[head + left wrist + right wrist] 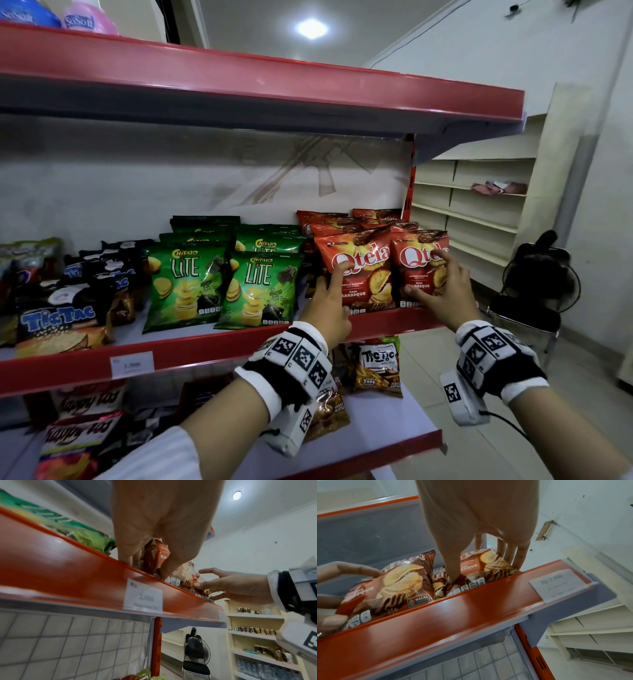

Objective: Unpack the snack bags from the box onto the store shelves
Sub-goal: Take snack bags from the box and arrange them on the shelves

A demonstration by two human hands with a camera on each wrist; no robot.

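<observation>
Two red Qtela barbeque bags stand side by side at the front right of the middle shelf [205,346]. My left hand [330,284] pinches the left Qtela bag [363,274] at its left edge, thumb on the front and fingers behind. In the left wrist view that left hand [145,563] has the left bag [154,555] between thumb and fingers. My right hand [435,284] spans the right Qtela bag [418,260]. In the right wrist view the right hand [482,569] holds this bag [488,563], thumb in the gap between the bags, fingers at its right edge. No box is in view.
More Qtela bags [329,219] stand behind the front two. Green Chitato Lite bags [185,284] and Tic Tac bags [58,318] fill the shelf to the left. The upper shelf [274,82] overhangs. A lower shelf holds more snacks [376,363]. A fan and chair [537,274] stand at the right.
</observation>
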